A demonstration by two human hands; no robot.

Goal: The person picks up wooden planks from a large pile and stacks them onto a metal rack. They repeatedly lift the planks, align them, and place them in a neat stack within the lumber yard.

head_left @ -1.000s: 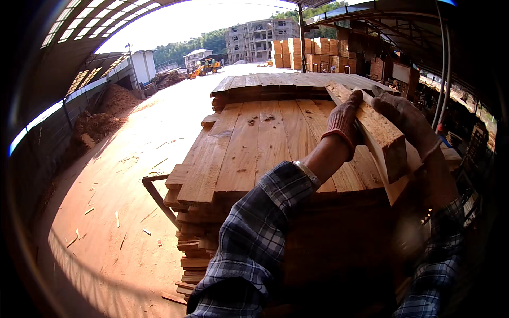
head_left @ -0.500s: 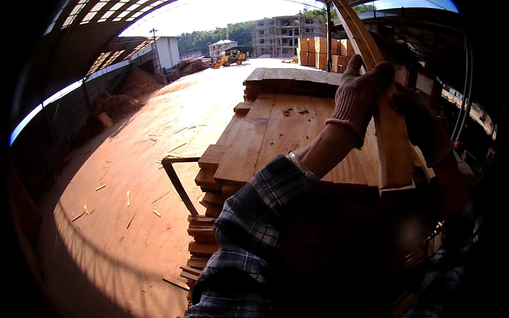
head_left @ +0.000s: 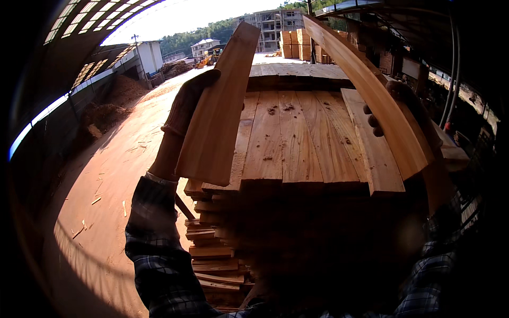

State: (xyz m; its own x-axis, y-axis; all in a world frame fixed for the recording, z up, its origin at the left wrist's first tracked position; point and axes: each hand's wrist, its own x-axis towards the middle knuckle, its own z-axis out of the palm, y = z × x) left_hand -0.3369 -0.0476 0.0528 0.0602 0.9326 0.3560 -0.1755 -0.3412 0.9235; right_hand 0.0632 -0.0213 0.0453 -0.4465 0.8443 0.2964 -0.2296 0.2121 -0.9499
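Note:
My left hand [head_left: 186,103], in a knit work glove, is closed round the left edge of a wooden plank [head_left: 222,114]. That plank is tilted above the left side of a stack of boards [head_left: 281,138]. On the right, my gloved right hand [head_left: 405,98] grips a second, longer plank [head_left: 379,100], its fingertips showing past the inner edge. This one also stands at a slant above the stack. Beneath it lies a loose board [head_left: 372,143], slightly askew on the top layer. Deep shadow hides the front of the stack.
A metal bar [head_left: 184,206] stands at the stack's left side. Wood scraps [head_left: 96,201] lie on the sunlit ground, with a sawdust heap [head_left: 124,90] farther back. Beyond are pale lumber stacks [head_left: 295,44] and a yellow loader [head_left: 208,58]. Posts [head_left: 452,79] rise at right.
My hands were close together at the right on upright wood. Now they are wide apart, the left having swung leftward with one plank while the right holds another.

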